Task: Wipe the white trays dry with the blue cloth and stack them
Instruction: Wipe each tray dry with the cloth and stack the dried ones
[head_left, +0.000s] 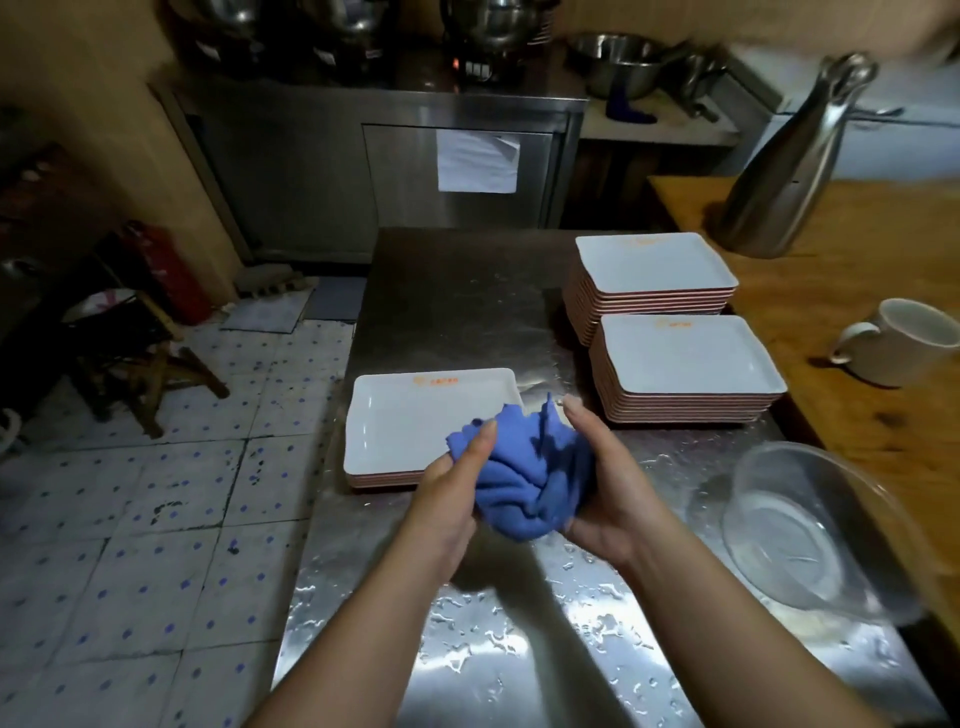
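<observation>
Over the near middle of the wet steel table (457, 312), the blue cloth (530, 478) sits bunched between both hands: the left hand (452, 493) grips its left side, the right hand (608, 493) cups it from the right. Just beyond on the left lies a short stack of white trays (410, 421); two taller stacks (685, 358) stand far right (beside a clear bowl (810, 525)). Judging by this, the cloth is being gathered or wrung between wipes. Next likely calls for freeing one hand to take a tray.
</observation>
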